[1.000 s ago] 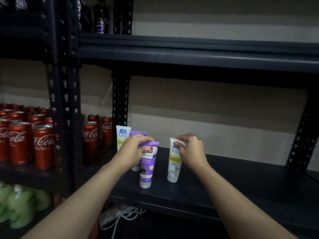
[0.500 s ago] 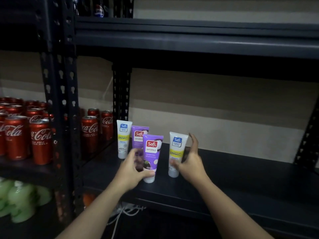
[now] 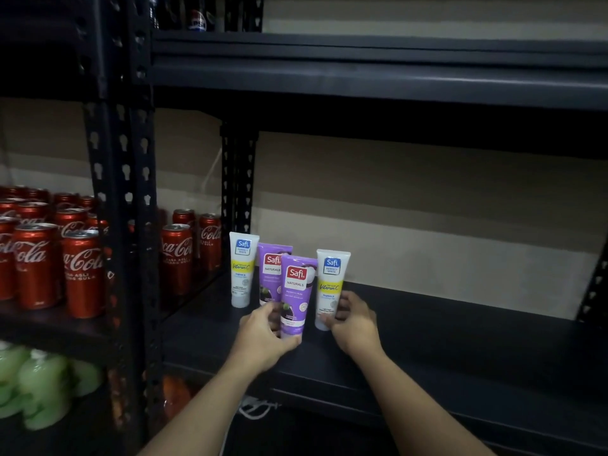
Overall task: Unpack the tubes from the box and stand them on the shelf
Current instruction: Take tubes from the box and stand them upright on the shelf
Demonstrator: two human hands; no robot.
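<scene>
Several Safi tubes stand cap-down at the left end of the dark shelf (image 3: 460, 340). A white tube (image 3: 242, 268) and a purple tube (image 3: 271, 274) stand at the back. In front, my left hand (image 3: 263, 337) grips the base of a second purple tube (image 3: 296, 291), thumb under its cap. My right hand (image 3: 353, 320) holds the lower part of a second white tube (image 3: 330, 284) between thumb and fingers. No box is in view.
A black perforated upright (image 3: 238, 179) stands just behind the tubes, another upright (image 3: 131, 192) nearer left. Red Coca-Cola cans (image 3: 82, 268) fill the neighbouring shelf. Green bottles (image 3: 36, 386) sit below left. An upper shelf (image 3: 378, 70) hangs overhead; a white cable (image 3: 256, 408) lies beneath.
Both hands slid from the tops of the front tubes down to their bases. The front purple and white tubes now stand close together, and my right hand has closed round the white one.
</scene>
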